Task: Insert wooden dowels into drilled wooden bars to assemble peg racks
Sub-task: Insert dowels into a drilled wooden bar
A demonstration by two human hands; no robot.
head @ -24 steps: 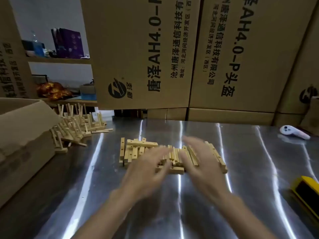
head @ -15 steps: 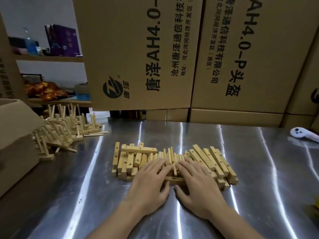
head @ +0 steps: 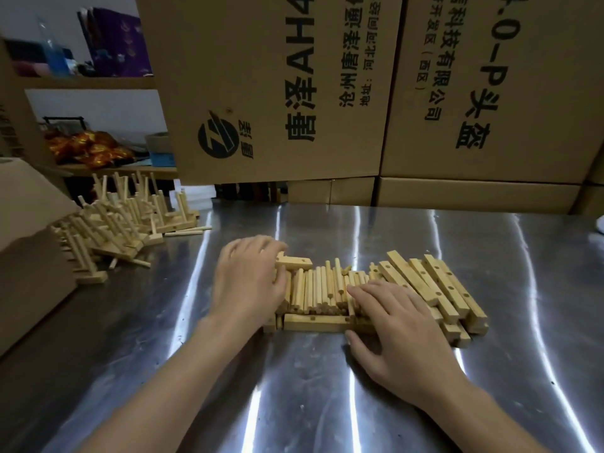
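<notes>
A heap of wooden parts lies mid-table. Round dowels (head: 322, 289) lie side by side in its middle, and drilled bars (head: 434, 289) are stacked at its right. One more bar (head: 313, 323) lies across the front. My left hand (head: 251, 279) covers the heap's left end, its fingers and thumb curled round a short drilled bar (head: 295, 262) that sticks out to the right. My right hand (head: 395, 325) rests flat on the dowels and bars, fingers spread, thumb on the table.
Finished peg racks (head: 124, 223) are piled at the far left beside an open cardboard box (head: 29, 243). Large printed cartons (head: 277, 93) wall off the back of the steel table (head: 327, 403). A white object (head: 600, 223) shows at the right edge.
My left hand has moved left and away from me onto the heap's left end and curled round a drilled bar. My right hand has stayed flat on the heap.
</notes>
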